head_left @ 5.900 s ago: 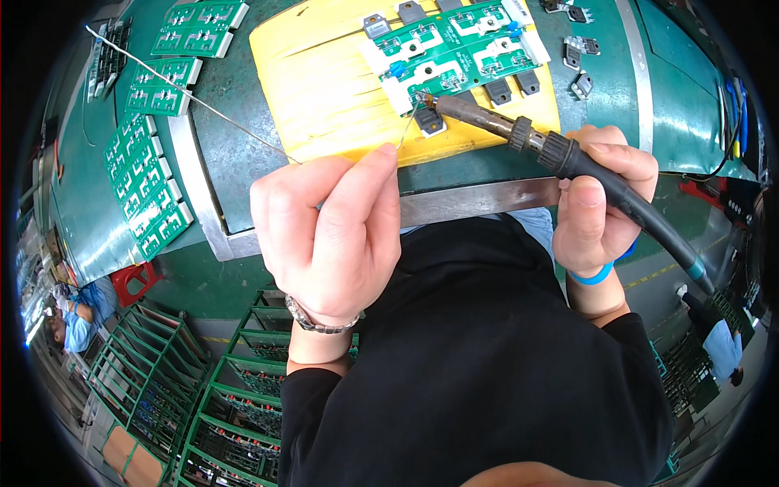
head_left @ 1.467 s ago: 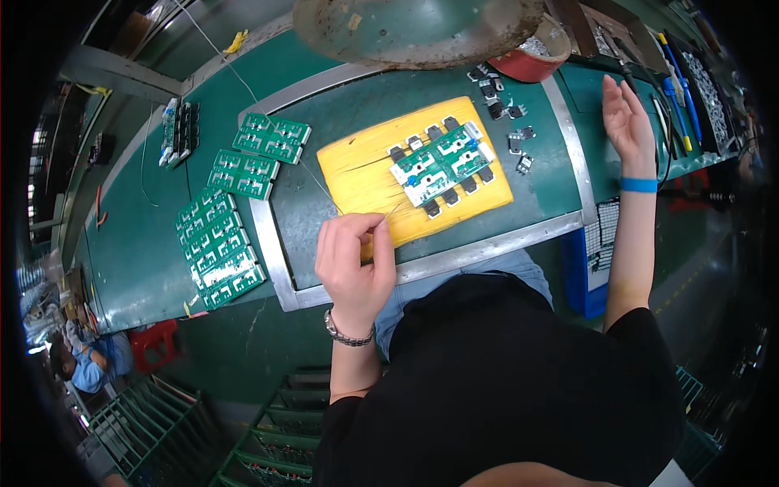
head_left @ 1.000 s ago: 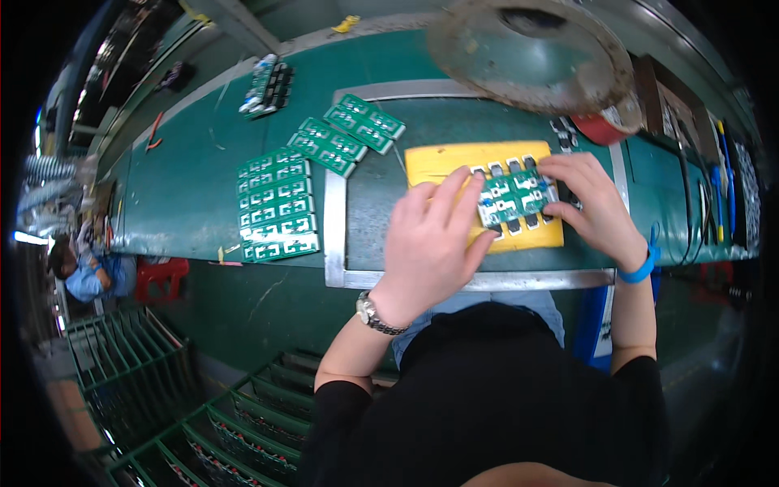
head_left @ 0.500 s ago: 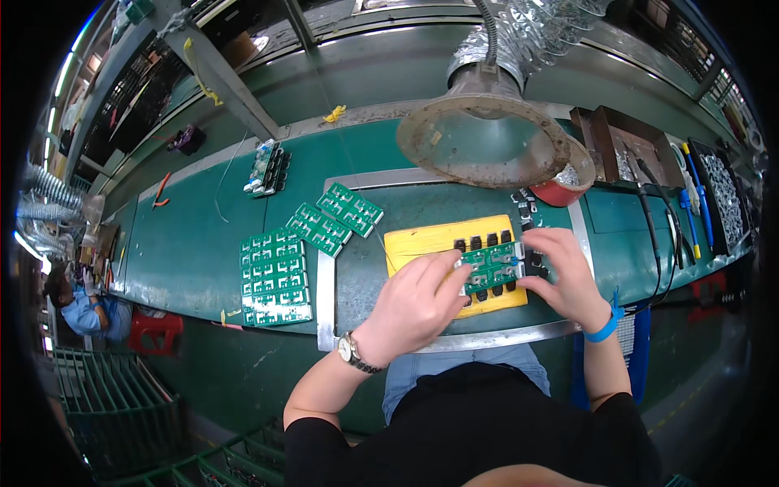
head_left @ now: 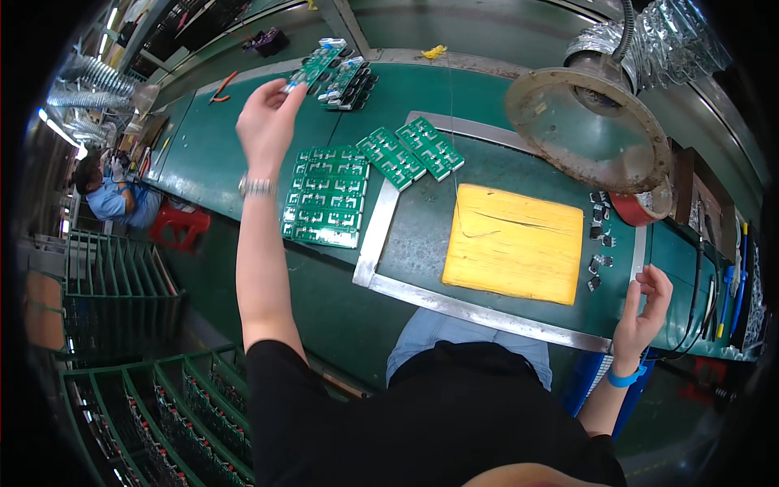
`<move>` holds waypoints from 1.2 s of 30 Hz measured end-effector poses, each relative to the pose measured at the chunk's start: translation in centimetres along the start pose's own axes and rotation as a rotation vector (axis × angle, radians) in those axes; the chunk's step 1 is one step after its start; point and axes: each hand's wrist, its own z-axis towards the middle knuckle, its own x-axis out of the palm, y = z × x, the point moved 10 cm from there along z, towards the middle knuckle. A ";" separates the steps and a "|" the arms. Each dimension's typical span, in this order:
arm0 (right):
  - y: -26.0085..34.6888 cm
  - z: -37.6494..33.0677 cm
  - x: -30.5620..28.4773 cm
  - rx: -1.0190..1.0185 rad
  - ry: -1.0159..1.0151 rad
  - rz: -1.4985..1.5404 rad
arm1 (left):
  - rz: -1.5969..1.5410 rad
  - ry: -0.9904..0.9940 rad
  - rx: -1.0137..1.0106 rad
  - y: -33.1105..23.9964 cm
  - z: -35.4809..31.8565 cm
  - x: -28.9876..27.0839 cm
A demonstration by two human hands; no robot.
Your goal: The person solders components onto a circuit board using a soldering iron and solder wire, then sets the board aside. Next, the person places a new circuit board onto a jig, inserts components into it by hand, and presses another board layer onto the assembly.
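My left hand (head_left: pixel 268 122) reaches to the far left and pinches the near end of a green circuit board (head_left: pixel 319 65) that has black components on its side. Another such assembled board (head_left: pixel 347 84) lies right beside it on the bench. At the right, over the edge of the metal frame, my right hand (head_left: pixel 643 312) has its thumb and fingers apart, with nothing visible in them. It is nearest to several loose black components (head_left: pixel 599 234). A yellow block (head_left: pixel 515 243) with a cracked face sits between my arms. Two bare green boards (head_left: pixel 410 152) lie beyond a larger group of boards (head_left: pixel 326 197).
A fume hood (head_left: pixel 588 122) overhangs the back right, beside a red round container (head_left: pixel 637 209) and a brown metal tray (head_left: pixel 704 195). Orange-handled pliers (head_left: pixel 223 87) lie at the far left. Green racks (head_left: pixel 162 406) stand lower left. A co-worker (head_left: pixel 118 191) sits farther along the bench.
My left hand has carried the circuit board from the yellow block to the far left, beside the other assembled board. My right hand has let go of it and moved right. The view has shifted.
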 end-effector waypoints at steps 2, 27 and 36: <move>0.8 0.3 0.2 -0.030 -0.016 -0.020 | 0.031 0.026 -0.054 2.8 2.3 3.1; 2.1 -0.1 1.1 -0.042 -0.027 -0.070 | 0.353 0.819 0.537 -9.6 -9.5 14.9; 1.0 0.5 2.9 0.029 0.165 -0.316 | 0.359 0.753 0.594 -9.6 -11.5 16.1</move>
